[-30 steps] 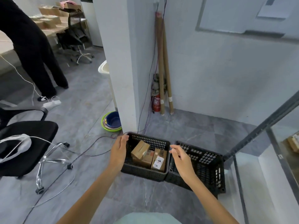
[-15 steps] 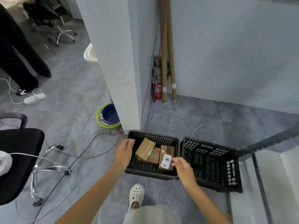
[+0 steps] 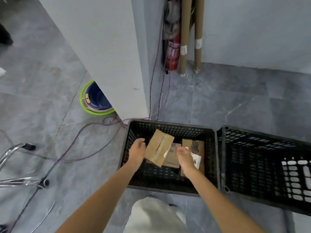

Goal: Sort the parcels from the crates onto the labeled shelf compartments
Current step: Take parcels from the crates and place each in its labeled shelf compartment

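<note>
Inspecting the left crate [image 3: 161, 187], we found at least 3 cardboard parcels [image 3: 171, 159] inside, the top parcel [image 3: 159, 147] lying tilted across the others. The left hand [image 3: 137, 153] had its grip spread, fingers [image 3: 141, 142] against that parcel's left edge. The right hand [image 3: 184, 156] hovered just beside its right edge, over a labelled parcel [image 3: 193, 145], fingers loosely curled; blur stopped us telling whether that grip pinched anything. We judged the top parcel light, stiff, its taped seam possibly slick. We advised holding the 2 long cardboard edges, clear of tape.
</note>
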